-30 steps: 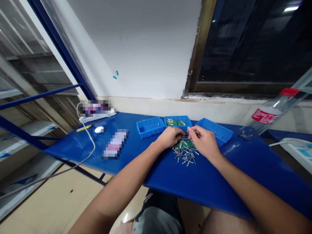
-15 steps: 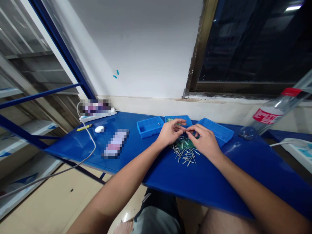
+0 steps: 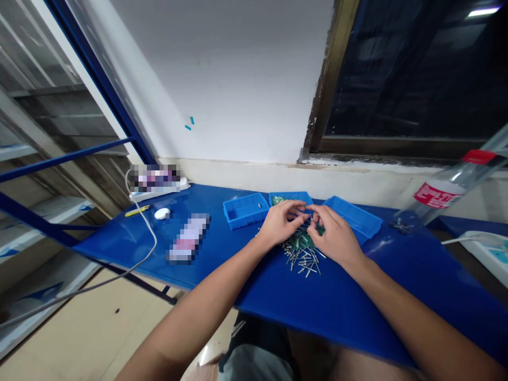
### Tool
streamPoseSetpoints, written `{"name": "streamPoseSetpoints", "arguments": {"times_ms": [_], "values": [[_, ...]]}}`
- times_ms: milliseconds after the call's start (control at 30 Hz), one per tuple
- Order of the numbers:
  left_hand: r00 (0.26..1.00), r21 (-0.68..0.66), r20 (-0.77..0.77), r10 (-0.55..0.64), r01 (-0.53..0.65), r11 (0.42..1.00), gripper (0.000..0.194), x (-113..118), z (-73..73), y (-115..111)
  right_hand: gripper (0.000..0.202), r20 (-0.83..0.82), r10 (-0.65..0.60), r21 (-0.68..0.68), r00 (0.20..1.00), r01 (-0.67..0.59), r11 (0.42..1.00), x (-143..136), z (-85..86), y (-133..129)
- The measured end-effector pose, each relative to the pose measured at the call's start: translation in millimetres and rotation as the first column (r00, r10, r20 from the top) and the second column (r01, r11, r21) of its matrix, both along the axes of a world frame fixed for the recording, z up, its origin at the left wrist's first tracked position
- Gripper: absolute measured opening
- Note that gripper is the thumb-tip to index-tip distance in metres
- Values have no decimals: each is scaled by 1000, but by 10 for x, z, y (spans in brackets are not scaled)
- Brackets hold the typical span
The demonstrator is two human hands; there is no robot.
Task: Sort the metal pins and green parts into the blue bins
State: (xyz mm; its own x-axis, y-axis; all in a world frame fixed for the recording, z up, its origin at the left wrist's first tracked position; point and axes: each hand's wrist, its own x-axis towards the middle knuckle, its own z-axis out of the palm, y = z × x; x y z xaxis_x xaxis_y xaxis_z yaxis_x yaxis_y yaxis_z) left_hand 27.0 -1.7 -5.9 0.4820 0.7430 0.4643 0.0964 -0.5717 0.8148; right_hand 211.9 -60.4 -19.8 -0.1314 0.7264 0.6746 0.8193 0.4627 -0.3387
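My left hand (image 3: 283, 222) and my right hand (image 3: 333, 233) meet over a pile of thin silver metal pins (image 3: 304, 260), which look like blind rivets. Both have their fingertips bent together in a pinch. A small shiny bit shows between them, too small to make out. Among the pins, under my fingers, lies green material (image 3: 299, 241), partly covered. Just behind my hands stands a blue tray (image 3: 291, 197) with green pieces in it, half hidden by my left hand.
A second blue tray (image 3: 244, 209) with a small piece inside stands left, a third blue tray (image 3: 357, 217) right. A tilted plastic bottle (image 3: 438, 193) is farther right. On the left are a blurred-out flat object (image 3: 188, 238), a white mouse-like object (image 3: 162, 213), a yellow cutter (image 3: 137, 210) and a cable (image 3: 153, 233).
My fingertips were touching over the pile; now my right fingers are drawn in lower and more curled, and a shiny bit shows between the hands. The view has shifted slightly.
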Motion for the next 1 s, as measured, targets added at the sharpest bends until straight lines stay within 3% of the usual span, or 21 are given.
{"name": "streamPoseSetpoints", "arguments": {"times_ms": [167,300,433,600,700,867,1000], "values": [[962,18,-272,-3,9,1000,45,-32,56,-86,16,-140,-13,-36,990,8,999,-15,52,-48],[975,20,-218,-48,54,998,38,-6,36,-114,9,-203,-37,-86,979,20,996,4,55,-29],[992,5,-125,-33,34,999,31,20,-52,-55,11,-266,11,-148,964,-52,988,31,14,18],[994,18,-106,34,-32,999,61,-10,-119,7,18,-338,-2,-238,941,-83,968,3,-12,27],[994,42,-101,48,-44,998,69,-32,-99,7,25,-356,-41,-267,934,-60,962,-14,-5,9],[986,123,-169,5,16,992,62,-51,-56,23,26,-290,-14,-209,957,-49,977,19,-4,14],[994,106,-107,11,0,994,53,-51,-56,66,22,-340,-5,-206,940,-70,976,49,-7,33]]}}
